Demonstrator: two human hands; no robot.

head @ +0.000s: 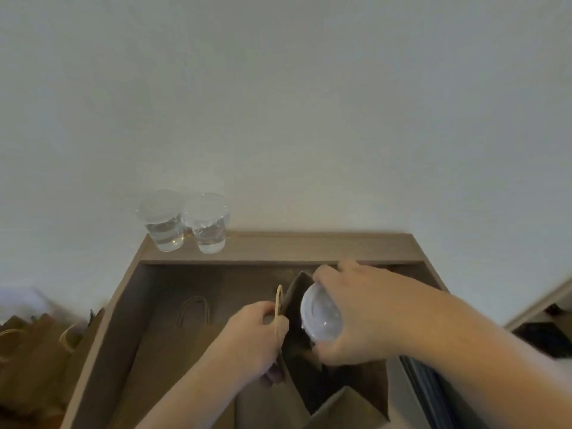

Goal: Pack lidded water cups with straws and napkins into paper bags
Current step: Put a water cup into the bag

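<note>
Head view, the only one I have.

Cups: I count 3, all clear with lids. Two cups stand upright with water in them, touching side by side on the raised back edge of the surface, against the wall. The third cup is in the right hand, fingers wrapped round its side, tipped so the lid faces me, right at the mouth of the open bag. Can't tell its water level.

Bags: 1 open brown paper bag standing on the surface, mouth up. Left hand pinches its left rim, next to the bag handle, which sticks up. A flat bag lies on the surface just left of it, handle loop pointing away from me. More brown bags in a pile at far left, off the surface; too blurred to count.

Something white and blurred behind that pile; can't identify it.
</note>
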